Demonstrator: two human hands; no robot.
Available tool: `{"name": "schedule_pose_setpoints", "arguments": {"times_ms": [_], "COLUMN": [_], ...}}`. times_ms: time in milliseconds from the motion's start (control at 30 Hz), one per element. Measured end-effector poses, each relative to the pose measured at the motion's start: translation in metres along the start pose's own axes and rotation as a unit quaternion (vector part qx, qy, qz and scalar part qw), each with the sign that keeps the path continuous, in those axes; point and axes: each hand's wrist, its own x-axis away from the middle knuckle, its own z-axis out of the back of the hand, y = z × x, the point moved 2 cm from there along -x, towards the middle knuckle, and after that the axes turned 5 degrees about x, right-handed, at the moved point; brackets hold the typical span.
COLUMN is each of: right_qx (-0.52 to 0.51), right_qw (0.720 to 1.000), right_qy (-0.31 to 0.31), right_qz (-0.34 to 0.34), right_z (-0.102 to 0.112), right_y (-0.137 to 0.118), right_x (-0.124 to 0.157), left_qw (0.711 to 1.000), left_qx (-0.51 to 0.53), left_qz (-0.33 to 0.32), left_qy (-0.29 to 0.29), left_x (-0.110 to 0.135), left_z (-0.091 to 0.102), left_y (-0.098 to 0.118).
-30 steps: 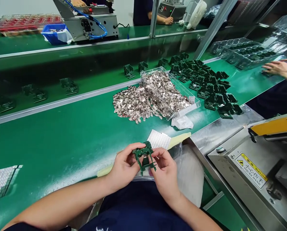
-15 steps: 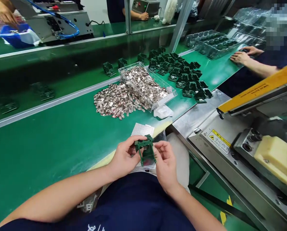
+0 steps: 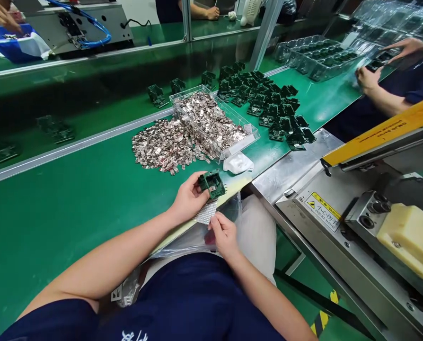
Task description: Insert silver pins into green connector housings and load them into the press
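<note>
My left hand grips a dark green plastic frame with an open middle and thin prongs along its edge, above the bench's near edge. Below it, partly covered by that hand, lies a silvery ribbed sheet. At the sheet's near corner my right hand is closed, thumb and index finger pinched together. Whatever is between those fingertips is too small or hidden to make out. Farther back, small metal pieces are heaped beside a clear plastic tray full of more.
Several green frames cluster at the back right. A crumpled white wad lies by the tray. To the right stands a machine with a yellow bar. At the far right a co-worker's hands hold a dark part near clear blister trays.
My left hand has moved up and away from me with the green frame, tilting it. My right hand has left the frame and come down to the sheet's near corner.
</note>
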Motion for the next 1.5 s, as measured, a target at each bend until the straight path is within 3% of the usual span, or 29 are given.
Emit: {"name": "schedule_pose_setpoints", "arguments": {"times_ms": [167, 300, 433, 533, 633, 800, 1133, 1333, 1500], "right_qx": [0.062, 0.129, 0.189, 0.216, 0.188, 0.146, 0.155, 0.075, -0.050], "right_qw": [0.997, 0.988, 0.975, 0.974, 0.982, 0.975, 0.961, 0.960, 0.968], "right_qy": [-0.025, -0.082, -0.110, -0.060, 0.018, 0.104, 0.201, 0.259, 0.244], "right_qz": [0.024, -0.003, -0.031, -0.036, 0.000, 0.130, 0.109, 0.072, 0.023], "right_z": [0.005, 0.011, 0.027, 0.047, 0.061, 0.051, 0.021, 0.012, 0.002], "right_y": [0.014, 0.024, 0.011, -0.019, -0.052, -0.080, -0.068, -0.056, -0.043], "right_x": [0.000, -0.001, 0.000, -0.002, -0.011, -0.034, -0.040, -0.039, -0.040], "left_qw": [1.000, 0.999, 0.999, 0.999, 0.999, 0.998, 0.996, 0.995, 0.995], "left_qx": [0.007, 0.033, 0.054, 0.051, 0.026, 0.002, -0.047, -0.069, -0.064], "left_qz": [0.012, 0.013, 0.005, -0.008, -0.011, -0.026, -0.044, -0.073, -0.078], "left_qy": [0.006, 0.013, -0.001, -0.012, -0.026, -0.054, -0.059, -0.009, 0.016], "left_x": [-0.003, -0.004, -0.004, -0.001, 0.003, 0.009, 0.016, 0.021, 0.026], "left_z": [-0.001, 0.000, 0.004, 0.007, 0.009, 0.007, -0.001, -0.005, -0.009], "left_y": [0.001, -0.001, -0.001, -0.002, -0.004, 0.000, 0.011, 0.010, 0.008]}}
